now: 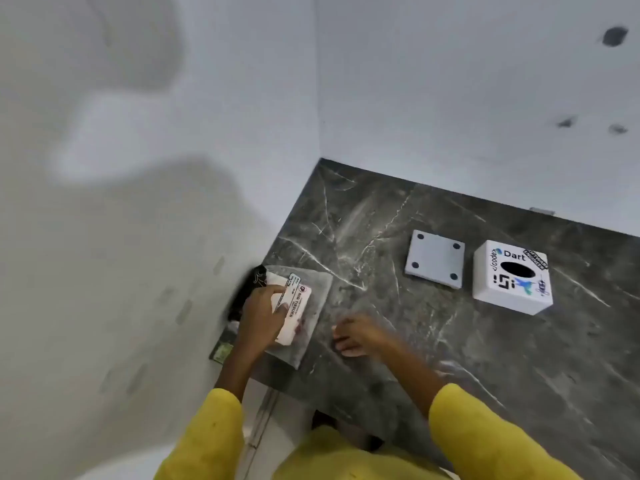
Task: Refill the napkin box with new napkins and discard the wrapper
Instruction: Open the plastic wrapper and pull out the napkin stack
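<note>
A clear plastic wrapper (313, 308) with a white "Big Tissues" label lies at the left edge of the dark marble counter (433, 341), with a black part at its far left. My left hand (261, 317) grips this napkin pack across the label. My right hand (356, 336) hovers just right of the pack, fingers apart, holding nothing. The white napkin box (510, 277), with stickers and an oval slot, stands at the back right. Its flat white base plate (434, 258) lies beside it on the left, apart from the box.
White walls meet in a corner behind the counter (317, 98). The counter's left edge drops off beside the pack. Yellow sleeves cover both forearms at the bottom of the view.
</note>
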